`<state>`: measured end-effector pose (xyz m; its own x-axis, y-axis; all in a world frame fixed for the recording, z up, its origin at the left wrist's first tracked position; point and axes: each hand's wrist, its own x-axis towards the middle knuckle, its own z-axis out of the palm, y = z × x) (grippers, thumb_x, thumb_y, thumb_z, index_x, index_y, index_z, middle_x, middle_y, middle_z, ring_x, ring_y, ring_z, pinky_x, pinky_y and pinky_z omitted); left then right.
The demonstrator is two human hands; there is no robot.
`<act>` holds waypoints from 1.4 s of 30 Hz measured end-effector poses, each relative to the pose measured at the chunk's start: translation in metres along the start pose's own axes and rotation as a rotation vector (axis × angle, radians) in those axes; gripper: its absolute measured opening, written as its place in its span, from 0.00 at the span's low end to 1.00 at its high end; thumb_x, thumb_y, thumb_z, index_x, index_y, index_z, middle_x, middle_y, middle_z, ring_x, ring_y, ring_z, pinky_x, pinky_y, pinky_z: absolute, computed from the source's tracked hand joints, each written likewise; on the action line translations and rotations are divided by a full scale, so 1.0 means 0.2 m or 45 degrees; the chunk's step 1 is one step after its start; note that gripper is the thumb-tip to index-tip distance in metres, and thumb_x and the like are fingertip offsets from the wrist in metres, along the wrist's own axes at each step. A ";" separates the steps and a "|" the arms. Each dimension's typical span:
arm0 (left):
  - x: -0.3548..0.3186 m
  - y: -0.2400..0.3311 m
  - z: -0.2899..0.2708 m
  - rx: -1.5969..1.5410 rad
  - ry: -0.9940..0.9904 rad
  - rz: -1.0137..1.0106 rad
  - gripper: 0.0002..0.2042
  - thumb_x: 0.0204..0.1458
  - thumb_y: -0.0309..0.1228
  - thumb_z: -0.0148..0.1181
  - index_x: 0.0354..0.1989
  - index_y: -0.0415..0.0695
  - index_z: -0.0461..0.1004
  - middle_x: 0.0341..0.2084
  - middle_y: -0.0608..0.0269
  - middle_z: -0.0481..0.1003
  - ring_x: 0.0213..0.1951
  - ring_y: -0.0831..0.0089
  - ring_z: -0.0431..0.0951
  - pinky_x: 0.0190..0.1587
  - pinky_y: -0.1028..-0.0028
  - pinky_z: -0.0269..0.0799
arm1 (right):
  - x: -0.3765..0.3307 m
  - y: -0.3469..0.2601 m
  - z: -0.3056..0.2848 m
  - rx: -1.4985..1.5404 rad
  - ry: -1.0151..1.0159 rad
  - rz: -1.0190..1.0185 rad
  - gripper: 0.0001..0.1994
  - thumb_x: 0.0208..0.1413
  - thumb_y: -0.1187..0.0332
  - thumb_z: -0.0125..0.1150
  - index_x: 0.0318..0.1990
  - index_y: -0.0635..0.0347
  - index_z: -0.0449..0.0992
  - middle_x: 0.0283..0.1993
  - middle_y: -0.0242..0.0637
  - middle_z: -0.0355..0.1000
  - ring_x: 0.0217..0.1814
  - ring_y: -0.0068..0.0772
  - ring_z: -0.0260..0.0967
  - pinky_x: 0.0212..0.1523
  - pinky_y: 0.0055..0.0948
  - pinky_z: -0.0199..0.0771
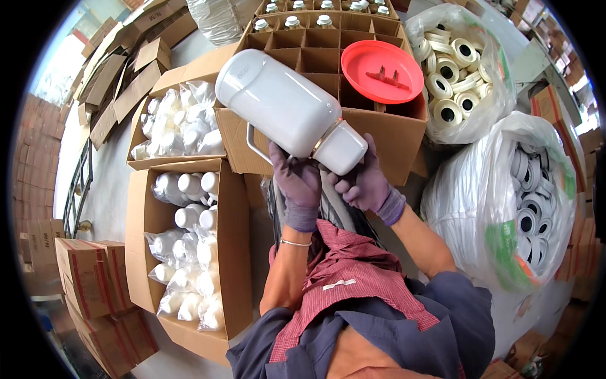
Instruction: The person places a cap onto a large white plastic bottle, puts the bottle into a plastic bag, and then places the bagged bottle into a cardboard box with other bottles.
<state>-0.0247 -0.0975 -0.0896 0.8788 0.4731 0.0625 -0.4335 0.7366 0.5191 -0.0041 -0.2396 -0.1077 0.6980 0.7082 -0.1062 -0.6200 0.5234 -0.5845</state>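
Observation:
A large white vacuum flask (278, 95) with a side handle lies tilted in front of me, its cup-shaped cap (339, 148) pointing down to the right. A thin gold-coloured ring shows between body and cap. My left hand (297, 186), in a purple-grey glove, is closed on the flask's underside near the neck, next to the handle. Wrapped about the end of the cap is my right hand (372, 183), gloved alike, its thumb along the cap's side; some fingertips are hidden beneath it. Behind the flask stands a divided carton (391, 136).
On the carton's dividers rests a red dish (360, 60) with small dark-red pieces. White bottles with pale caps (291, 23) fill its far cells. Open boxes of bagged white parts (189, 252) stand left. Plastic sacks of ring-shaped parts (467, 189) stand right. Flattened cardboard (129, 82) leans far left.

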 end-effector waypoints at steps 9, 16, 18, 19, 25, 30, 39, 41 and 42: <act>-0.01 0.03 0.01 0.283 -0.061 0.056 0.26 0.44 0.20 0.51 0.57 0.33 0.61 0.47 0.54 0.72 0.48 0.69 0.76 0.51 0.72 0.73 | -0.10 -0.06 0.13 -2.380 0.530 -1.366 0.40 0.47 0.47 0.67 0.62 0.65 0.60 0.61 0.53 0.57 0.61 0.47 0.61 0.57 0.41 0.67; 0.03 0.04 -0.07 0.390 -0.096 0.133 0.23 0.51 0.24 0.48 0.57 0.36 0.61 0.48 0.55 0.72 0.49 0.67 0.75 0.51 0.69 0.73 | -0.14 -0.17 0.08 -1.024 0.516 -0.445 0.34 0.56 0.50 0.60 0.61 0.67 0.60 0.50 0.49 0.67 0.50 0.41 0.69 0.45 0.34 0.78; 0.03 0.03 -0.11 0.137 -0.088 -0.003 0.19 0.58 0.25 0.45 0.59 0.41 0.63 0.51 0.57 0.70 0.53 0.66 0.72 0.53 0.67 0.73 | -0.08 -0.12 0.14 -1.707 0.490 -0.890 0.30 0.59 0.51 0.56 0.59 0.67 0.61 0.44 0.45 0.70 0.42 0.37 0.71 0.39 0.32 0.80; 0.03 0.04 -0.14 -0.001 -0.042 -0.055 0.18 0.60 0.24 0.45 0.59 0.42 0.63 0.52 0.58 0.70 0.54 0.66 0.71 0.53 0.67 0.73 | -0.05 -0.11 0.16 -1.883 0.471 -0.901 0.27 0.61 0.53 0.54 0.58 0.67 0.63 0.41 0.42 0.70 0.38 0.34 0.71 0.36 0.30 0.80; 0.05 0.42 -0.26 0.261 0.040 -0.012 0.17 0.58 0.24 0.51 0.56 0.36 0.66 0.47 0.58 0.74 0.47 0.68 0.77 0.51 0.72 0.74 | 0.16 -0.57 -0.11 -2.281 0.391 -0.793 0.16 0.59 0.58 0.56 0.44 0.63 0.75 0.36 0.42 0.73 0.37 0.37 0.74 0.39 0.35 0.75; -0.01 0.70 -0.63 1.322 0.005 -0.213 0.20 0.65 0.42 0.43 0.44 0.36 0.75 0.36 0.60 0.77 0.39 0.73 0.76 0.42 0.72 0.73 | 0.47 -1.07 -0.52 -3.271 0.752 0.003 0.18 0.53 0.60 0.56 0.48 0.59 0.76 0.44 0.50 0.75 0.53 0.50 0.70 0.56 0.42 0.69; -0.09 0.70 -0.83 1.666 -0.320 -0.261 0.21 0.63 0.44 0.46 0.39 0.36 0.77 0.29 0.61 0.79 0.32 0.77 0.77 0.35 0.74 0.72 | 0.38 -0.82 0.00 -1.462 0.373 -0.213 0.12 0.53 0.61 0.58 0.40 0.58 0.75 0.33 0.35 0.73 0.33 0.26 0.69 0.39 0.26 0.73; -0.03 0.69 -0.84 1.644 -0.329 -0.364 0.21 0.62 0.44 0.46 0.41 0.36 0.77 0.29 0.61 0.79 0.32 0.76 0.78 0.35 0.74 0.74 | 0.31 -0.64 0.09 -1.831 -0.327 -0.384 0.09 0.54 0.64 0.60 0.40 0.56 0.74 0.39 0.36 0.72 0.42 0.29 0.70 0.47 0.31 0.73; -0.01 0.69 -0.85 1.519 -0.256 -0.494 0.21 0.62 0.43 0.47 0.42 0.36 0.76 0.30 0.61 0.79 0.33 0.76 0.78 0.36 0.74 0.74 | 0.28 -0.53 0.16 -2.040 -0.792 -0.677 0.10 0.54 0.63 0.62 0.40 0.56 0.73 0.42 0.37 0.71 0.46 0.31 0.70 0.52 0.35 0.72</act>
<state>-0.1199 0.0844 -0.1633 0.9673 0.1662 -0.1915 0.2142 -0.1310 0.9680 0.0895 -0.2406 -0.0255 0.2287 0.8880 0.3989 0.7798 0.0782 -0.6212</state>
